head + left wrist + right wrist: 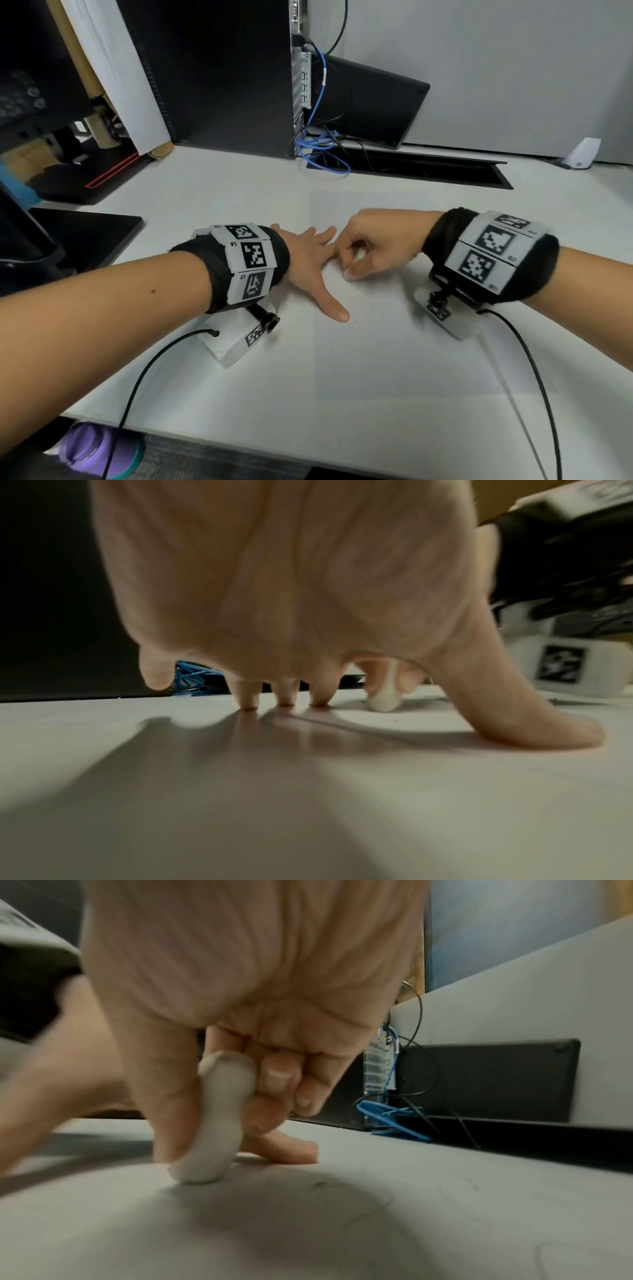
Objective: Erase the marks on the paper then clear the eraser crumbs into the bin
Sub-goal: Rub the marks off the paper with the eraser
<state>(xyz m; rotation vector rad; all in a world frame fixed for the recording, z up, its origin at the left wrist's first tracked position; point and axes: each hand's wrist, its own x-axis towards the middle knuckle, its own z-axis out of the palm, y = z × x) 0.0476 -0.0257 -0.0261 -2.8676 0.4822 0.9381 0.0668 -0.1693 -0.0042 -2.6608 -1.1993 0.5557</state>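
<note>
A white sheet of paper (pixel 394 342) lies flat on the white desk. My left hand (pixel 313 260) presses on its left part with straight, spread fingers (pixel 286 696) and the thumb (pixel 534 723) stretched out. My right hand (pixel 363 245) pinches a white eraser (pixel 214 1123) between thumb and curled fingers, and the eraser's lower end (pixel 382 702) touches the paper just right of the left index finger. Faint pencil strokes (pixel 459 1185) and dark crumbs (pixel 318 1183) lie on the paper near the eraser. No bin shows in any view.
A black computer tower (pixel 222 75) stands at the back with blue cables (pixel 320 150) running into a cable slot (pixel 421 169). A black monitor base (pixel 78 236) sits at the left. A purple bottle (pixel 99 452) is below the desk's front edge. Wrist-camera cables trail across the desk.
</note>
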